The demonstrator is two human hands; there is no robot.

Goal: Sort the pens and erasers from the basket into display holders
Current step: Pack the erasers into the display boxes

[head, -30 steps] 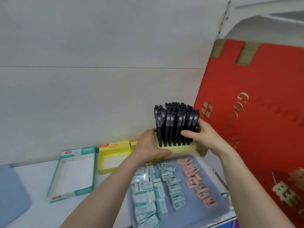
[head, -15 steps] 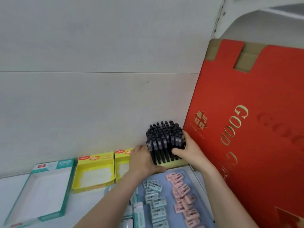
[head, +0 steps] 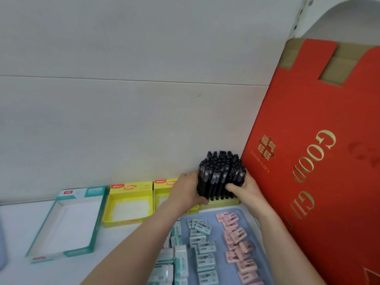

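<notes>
A yellow pen holder [head: 221,203] packed with several upright black pens [head: 221,171] stands against the back wall, beside the red box. My left hand [head: 188,192] grips its left side and my right hand [head: 244,189] grips its right side. In front of it lies a blue tray [head: 219,229] with several teal erasers [head: 202,241] in rows and several pink erasers [head: 236,237] at the right. Two empty yellow display boxes [head: 128,204] and an empty teal display box [head: 67,225] sit to the left on the white shelf.
A large red gift box [head: 320,161] leans upright at the right, close to the pen holder. A grey wall [head: 123,120] closes the back. A blue object [head: 2,247] shows at the far left edge.
Both hands have lowered the pen holder from mid-air down to the shelf against the back wall. The view has tilted down and shifted.
</notes>
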